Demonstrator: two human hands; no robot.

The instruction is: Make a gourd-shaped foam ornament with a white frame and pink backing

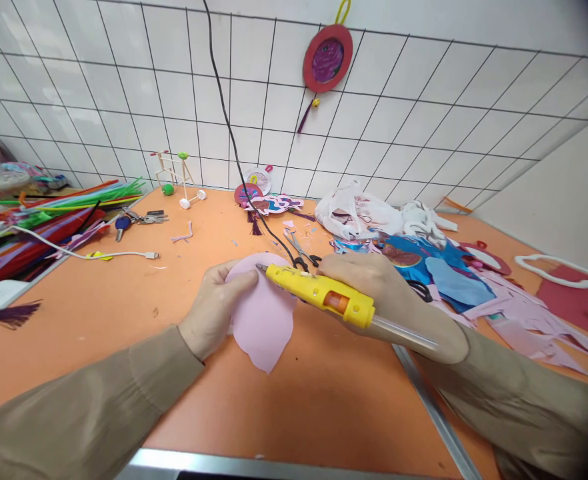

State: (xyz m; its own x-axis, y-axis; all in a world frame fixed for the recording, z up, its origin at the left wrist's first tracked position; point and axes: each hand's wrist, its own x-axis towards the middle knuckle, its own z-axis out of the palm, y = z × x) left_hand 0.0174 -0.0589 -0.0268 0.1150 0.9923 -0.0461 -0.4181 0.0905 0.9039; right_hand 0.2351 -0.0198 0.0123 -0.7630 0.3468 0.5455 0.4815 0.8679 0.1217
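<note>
My right hand [379, 293] grips a yellow glue gun [324, 295] with a clear glue stick poking out of its back. The metal nozzle points left and sits just above a pink foam cut-out [264, 320]. My left hand [219, 303] holds the left edge of that pink piece, thumb on top, close to the nozzle tip. The pink piece rests on the orange table [139, 313]. A black cord [234, 140] runs from the gun up the tiled wall.
Scissors [299, 250] lie just behind the gun. Blue, pink and red foam scraps [474, 287] and a white plastic bag [354, 213] crowd the right. Coloured sticks and pipe cleaners [39, 213], keys [139, 219] and a white cable [99, 253] lie at the left.
</note>
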